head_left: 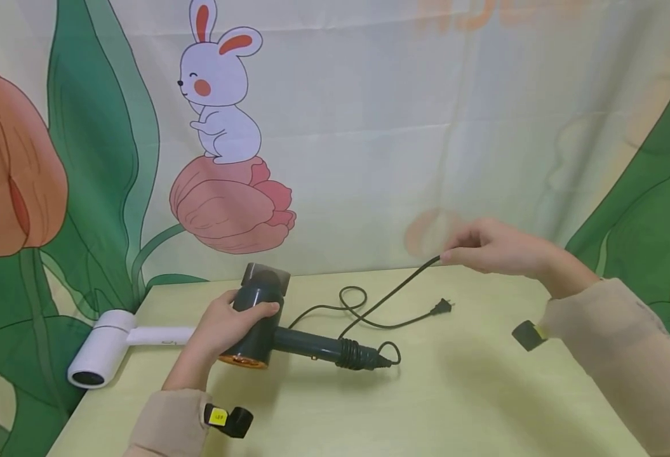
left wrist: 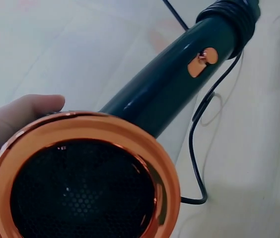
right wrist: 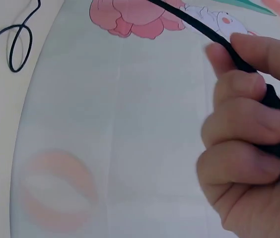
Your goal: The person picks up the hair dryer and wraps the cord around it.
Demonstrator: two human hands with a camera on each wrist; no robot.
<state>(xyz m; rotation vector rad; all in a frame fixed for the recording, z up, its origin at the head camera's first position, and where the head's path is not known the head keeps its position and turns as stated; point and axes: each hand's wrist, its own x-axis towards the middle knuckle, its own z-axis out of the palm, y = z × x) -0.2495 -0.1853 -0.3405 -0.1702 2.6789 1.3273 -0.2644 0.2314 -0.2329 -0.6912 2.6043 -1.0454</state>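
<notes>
My left hand grips a dark green hair dryer by its barrel, thumb on top. The dryer's copper-rimmed air intake faces the left wrist camera; the handle points right, with a black power cord wound in several turns round its end. Up at the right, my right hand holds that cord between thumb and fingers, pulled into a slanting line. In the right wrist view a thicker black piece on the cord lies in the palm, partly hidden by curled fingers.
A white hair dryer lies at the table's left edge, its handle partly behind my left wrist. A black two-pin plug and looped cord lie on the pale table. A printed curtain hangs behind.
</notes>
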